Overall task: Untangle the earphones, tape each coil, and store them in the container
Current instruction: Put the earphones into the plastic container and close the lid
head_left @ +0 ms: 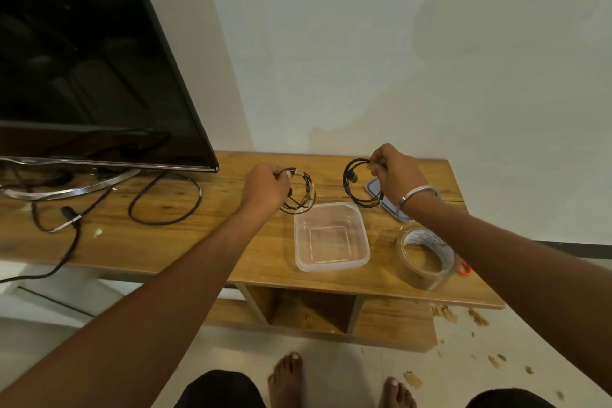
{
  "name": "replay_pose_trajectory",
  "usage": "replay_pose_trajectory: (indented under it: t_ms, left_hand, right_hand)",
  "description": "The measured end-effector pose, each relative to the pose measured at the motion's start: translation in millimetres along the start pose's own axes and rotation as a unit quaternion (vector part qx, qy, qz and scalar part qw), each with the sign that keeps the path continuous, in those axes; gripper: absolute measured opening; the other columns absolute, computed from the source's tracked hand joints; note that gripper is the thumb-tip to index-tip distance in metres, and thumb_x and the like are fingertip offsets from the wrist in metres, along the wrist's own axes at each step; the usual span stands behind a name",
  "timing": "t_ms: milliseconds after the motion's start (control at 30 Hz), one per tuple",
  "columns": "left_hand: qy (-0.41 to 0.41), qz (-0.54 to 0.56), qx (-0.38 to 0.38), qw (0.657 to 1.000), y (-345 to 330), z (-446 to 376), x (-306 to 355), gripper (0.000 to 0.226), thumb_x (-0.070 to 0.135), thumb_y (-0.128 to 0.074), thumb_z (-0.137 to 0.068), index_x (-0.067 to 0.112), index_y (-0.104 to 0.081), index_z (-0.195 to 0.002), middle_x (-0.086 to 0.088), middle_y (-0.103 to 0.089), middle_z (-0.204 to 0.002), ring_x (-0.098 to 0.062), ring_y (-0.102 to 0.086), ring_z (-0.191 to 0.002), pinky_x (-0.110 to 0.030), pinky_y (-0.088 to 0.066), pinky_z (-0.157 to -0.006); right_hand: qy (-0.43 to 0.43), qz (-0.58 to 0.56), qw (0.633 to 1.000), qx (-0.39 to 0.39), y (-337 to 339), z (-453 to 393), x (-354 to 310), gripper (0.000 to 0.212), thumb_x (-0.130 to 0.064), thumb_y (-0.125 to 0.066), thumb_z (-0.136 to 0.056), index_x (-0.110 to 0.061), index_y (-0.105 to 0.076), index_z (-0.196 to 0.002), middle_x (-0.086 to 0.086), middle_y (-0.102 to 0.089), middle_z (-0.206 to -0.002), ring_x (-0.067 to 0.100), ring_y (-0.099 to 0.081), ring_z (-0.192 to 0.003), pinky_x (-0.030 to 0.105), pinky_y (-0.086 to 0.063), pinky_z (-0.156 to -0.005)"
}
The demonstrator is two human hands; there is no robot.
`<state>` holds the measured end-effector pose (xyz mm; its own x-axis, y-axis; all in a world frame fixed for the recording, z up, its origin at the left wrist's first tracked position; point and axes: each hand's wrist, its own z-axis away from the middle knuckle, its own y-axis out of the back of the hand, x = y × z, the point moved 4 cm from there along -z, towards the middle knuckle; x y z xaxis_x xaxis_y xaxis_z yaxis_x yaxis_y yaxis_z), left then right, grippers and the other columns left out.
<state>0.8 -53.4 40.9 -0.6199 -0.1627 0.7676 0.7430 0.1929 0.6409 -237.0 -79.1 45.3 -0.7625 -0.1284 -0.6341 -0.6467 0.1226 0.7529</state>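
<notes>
My left hand [265, 187] grips one black earphone coil [306, 192] with clear tape on it, held just above the wooden table behind the container's left corner. My right hand [395, 175] pinches the top of a second black earphone coil [351, 185], which hangs above the table behind the container's right corner. The clear plastic container [331, 237] sits open on the table between my arms, with nothing inside. A roll of clear tape [425, 257] lies to its right near the front edge.
A blue-rimmed container lid [376, 187] lies under my right wrist. A black TV [82, 60] on its metal stand fills the table's left side, with loose black cables [165, 199] beside it. A small orange object [465, 268] sits by the tape. My bare feet are below.
</notes>
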Motion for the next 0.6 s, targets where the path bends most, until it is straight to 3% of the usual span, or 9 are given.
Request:
replay_pose_trajectory:
  t_ms: [100,233,367,433,533,600]
  left_hand:
    - [0.011,0.013,-0.022,1.000,-10,14,6,0.021,0.021,-0.053,-0.098,0.010,-0.070,-0.106,-0.007,-0.072,-0.095,-0.017,-0.063,-0.081,-0.024,-0.047,-0.069]
    - [0.025,0.000,-0.048,0.999,-27,34,8,0.021,0.021,-0.054,-0.097,0.010,-0.071,-0.100,-0.007,-0.072,-0.095,-0.016,-0.062,-0.078,-0.024,-0.045,-0.066]
    - [0.055,0.011,-0.063,0.996,-43,47,4,0.021,0.019,-0.055,-0.097,0.008,-0.071,-0.104,-0.006,-0.072,-0.102,-0.020,-0.064,-0.089,-0.030,-0.051,-0.077]
    - [0.064,0.008,-0.071,0.995,-51,51,2,0.021,0.018,-0.054,-0.097,0.006,-0.071,-0.100,-0.002,-0.068,-0.105,-0.019,-0.061,-0.090,-0.027,-0.047,-0.077]
    - [0.066,-0.021,-0.086,0.994,-61,53,-2,0.022,0.017,-0.055,-0.096,0.006,-0.069,-0.083,-0.011,-0.070,-0.094,-0.025,-0.064,-0.084,-0.027,-0.048,-0.070]
    - [0.072,-0.036,-0.103,0.991,-67,53,-6,0.021,0.015,-0.055,-0.096,0.006,-0.071,-0.086,-0.014,-0.072,-0.095,-0.026,-0.068,-0.085,-0.028,-0.051,-0.068]
  right_hand:
    - [0.003,0.005,1.000,0.006,10,8,-1,0.012,-0.013,-0.049,-0.096,-0.009,-0.055,-0.105,0.012,-0.068,-0.098,0.023,-0.061,-0.082,0.029,-0.048,-0.073]
    - [0.001,0.008,1.000,0.006,22,19,0,0.014,-0.015,-0.049,-0.096,-0.008,-0.055,-0.107,0.012,-0.067,-0.098,0.026,-0.062,-0.086,0.033,-0.051,-0.077]
    - [-0.004,0.003,1.000,-0.007,26,27,3,0.014,-0.012,-0.049,-0.095,-0.006,-0.055,-0.106,0.014,-0.067,-0.098,0.027,-0.063,-0.088,0.034,-0.052,-0.079]
    - [-0.006,-0.001,1.000,-0.012,27,31,3,0.014,-0.012,-0.049,-0.095,-0.006,-0.055,-0.106,0.012,-0.066,-0.099,0.026,-0.063,-0.090,0.032,-0.050,-0.079]
    - [-0.004,-0.001,1.000,-0.021,23,37,1,0.016,-0.011,-0.047,-0.096,-0.006,-0.056,-0.108,0.011,-0.066,-0.100,0.025,-0.063,-0.090,0.031,-0.049,-0.079]
    - [-0.005,-0.003,1.000,-0.025,19,41,1,0.016,-0.012,-0.047,-0.096,-0.007,-0.055,-0.109,0.011,-0.066,-0.101,0.024,-0.063,-0.091,0.032,-0.050,-0.078]
